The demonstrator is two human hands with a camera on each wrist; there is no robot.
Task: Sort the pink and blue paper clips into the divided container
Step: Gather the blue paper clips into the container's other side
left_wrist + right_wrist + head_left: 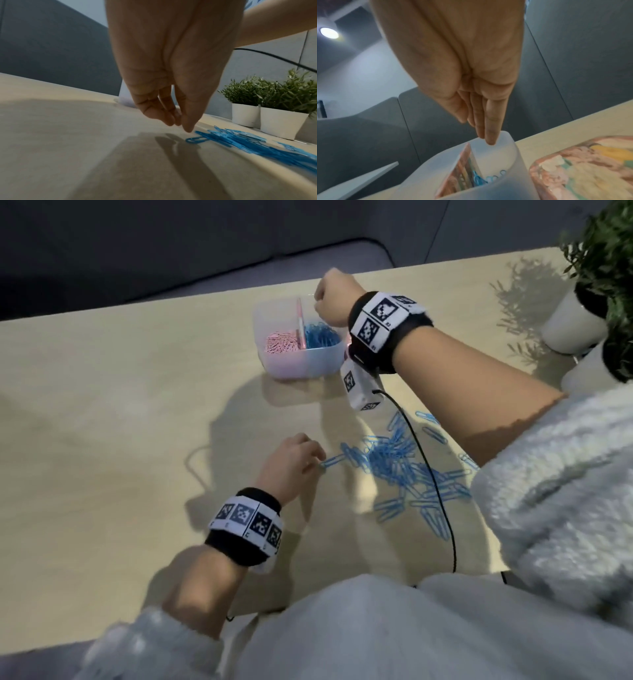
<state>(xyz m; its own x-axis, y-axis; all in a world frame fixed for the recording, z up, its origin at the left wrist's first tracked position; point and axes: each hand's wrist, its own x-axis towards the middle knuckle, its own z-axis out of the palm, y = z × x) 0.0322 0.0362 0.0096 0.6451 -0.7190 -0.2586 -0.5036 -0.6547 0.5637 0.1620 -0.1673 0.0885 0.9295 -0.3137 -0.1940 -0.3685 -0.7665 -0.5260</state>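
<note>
Reaching left hand (291, 460), fingers (188, 127) narrowly pinching nothing, toward blue clip (196, 139) lying just right, long axis pointing at them; right hand (334, 299) is hovering straight-fingered over container (294, 368).

No readable text anywhere (only coded square markers on the wristbands (380, 318))

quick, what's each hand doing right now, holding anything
Left hand: open, empty, fingertips just above a blue paper clip at the pile's edge.
Right hand: open, fingers straight, empty, over the container.

Translucent divided container (301, 364) holds pink clips (282, 342) left, blue clips (320, 335) right; loose blue paper clips (400, 470) heaped nearby.
</note>
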